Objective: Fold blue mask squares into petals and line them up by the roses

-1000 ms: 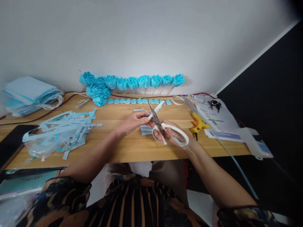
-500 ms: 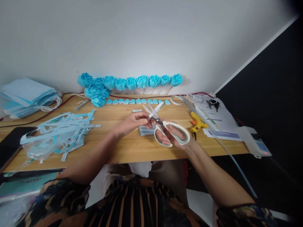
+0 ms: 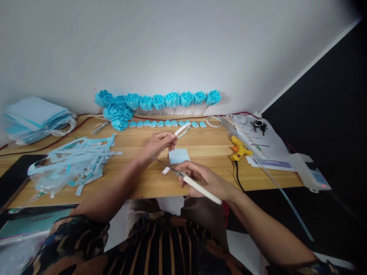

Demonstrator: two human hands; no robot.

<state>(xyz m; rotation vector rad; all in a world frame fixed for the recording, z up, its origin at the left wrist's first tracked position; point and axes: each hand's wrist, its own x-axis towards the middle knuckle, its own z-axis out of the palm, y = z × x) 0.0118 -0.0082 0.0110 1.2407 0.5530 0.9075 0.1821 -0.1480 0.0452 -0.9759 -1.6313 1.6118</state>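
Note:
Between the thumb and fingers of my left hand (image 3: pixel 163 143) is a narrow loop of white tape (image 3: pixel 183 130), held above the table. My right hand (image 3: pixel 202 177) grips a pair of scissors (image 3: pixel 202 189) with white handles, turned edge-on, the blades pointing left under my left wrist. A small white piece of tape (image 3: pixel 165 170) shows beside the blades; whether it sticks to them or lies on the wood I cannot tell. Just beyond my right hand, a light blue fabric piece (image 3: pixel 179 156) lies flat. Folded blue petals (image 3: pixel 160 123) form a row behind my left hand.
Blue fabric flowers (image 3: pixel 172 99) on sticks lean against the wall. Cut strips (image 3: pixel 86 156), stacked face masks (image 3: pixel 37 114) and a phone (image 3: pixel 17 177) are at left. At right are a yellow glue gun (image 3: pixel 241 149), papers (image 3: pixel 269 137), keys (image 3: pixel 259 124) and a white ring (image 3: pixel 214 121).
The scissors have come away from the tape, moved toward me and turned edge-on. A small white piece now shows apart from the loop. My left hand keeps the tape, slightly further left.

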